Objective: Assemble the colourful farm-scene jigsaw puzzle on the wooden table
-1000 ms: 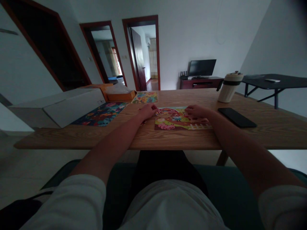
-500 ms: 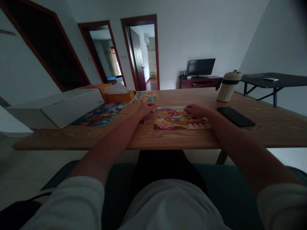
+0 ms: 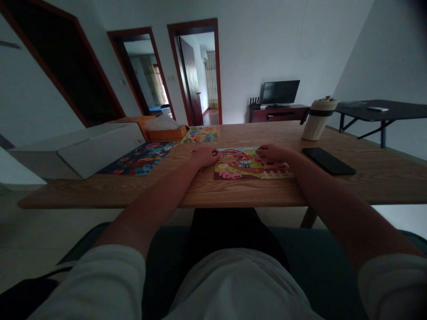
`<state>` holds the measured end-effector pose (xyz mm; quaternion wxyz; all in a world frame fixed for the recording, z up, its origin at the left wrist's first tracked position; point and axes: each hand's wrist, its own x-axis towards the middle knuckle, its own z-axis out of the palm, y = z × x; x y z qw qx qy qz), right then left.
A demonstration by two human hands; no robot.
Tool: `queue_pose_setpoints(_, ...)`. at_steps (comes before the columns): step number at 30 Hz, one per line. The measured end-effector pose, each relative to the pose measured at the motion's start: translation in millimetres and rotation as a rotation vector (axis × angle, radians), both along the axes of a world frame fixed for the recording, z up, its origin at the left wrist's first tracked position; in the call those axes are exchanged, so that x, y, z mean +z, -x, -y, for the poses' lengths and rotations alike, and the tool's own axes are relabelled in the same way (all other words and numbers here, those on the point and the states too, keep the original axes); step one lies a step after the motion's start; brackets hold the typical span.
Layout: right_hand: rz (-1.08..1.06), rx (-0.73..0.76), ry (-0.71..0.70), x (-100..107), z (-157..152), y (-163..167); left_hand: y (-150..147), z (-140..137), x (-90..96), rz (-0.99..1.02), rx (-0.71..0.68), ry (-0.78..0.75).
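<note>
A colourful jigsaw puzzle (image 3: 245, 165) with a farm picture lies flat on the wooden table in front of me. My left hand (image 3: 206, 156) is at its upper left edge, fingers curled and pinched together over a puzzle piece. That piece is mostly covered by the fingertips, so how it sits against the picture cannot be made out. On the right part of the puzzle rests my right hand (image 3: 271, 152), its fingers stretched out over the surface and holding nothing.
A black phone (image 3: 328, 161) and a cream jug (image 3: 319, 119) stand to the right. At left are a dark patterned sheet (image 3: 138, 159), a long white box (image 3: 80, 149) and an orange box (image 3: 167, 132). Another bright picture sheet (image 3: 202, 134) lies behind.
My left hand has come slightly right and down onto the puzzle's upper left edge. The red piece that showed at its fingertips is now mostly covered. My right hand stays put.
</note>
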<state>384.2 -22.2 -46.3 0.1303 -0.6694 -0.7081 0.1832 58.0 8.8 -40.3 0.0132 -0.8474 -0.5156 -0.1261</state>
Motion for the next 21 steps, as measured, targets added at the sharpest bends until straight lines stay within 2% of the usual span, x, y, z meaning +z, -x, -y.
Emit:
queue_pose_setpoints(3, 0.001, -0.004, -0.004, -0.5, -1.4, -0.5, -2.1, -1.8, -2.4, -0.055, -0.090, -0.003)
queue_pose_setpoints(8, 0.009, -0.010, -0.021, -1.0, -4.8, -1.2, -3.5, -5.5, -4.9, -0.052, -0.164, 0.021)
queue_pose_setpoints(14, 0.037, -0.014, -0.016, 1.1, -1.5, 1.2, -5.5, -4.6, -4.2, -0.133, -0.222, -0.015)
queue_pose_setpoints(21, 0.032, -0.010, 0.005, 2.4, 0.6, 1.8, -10.6, 6.5, 0.7, -0.125, -0.226, 0.015)
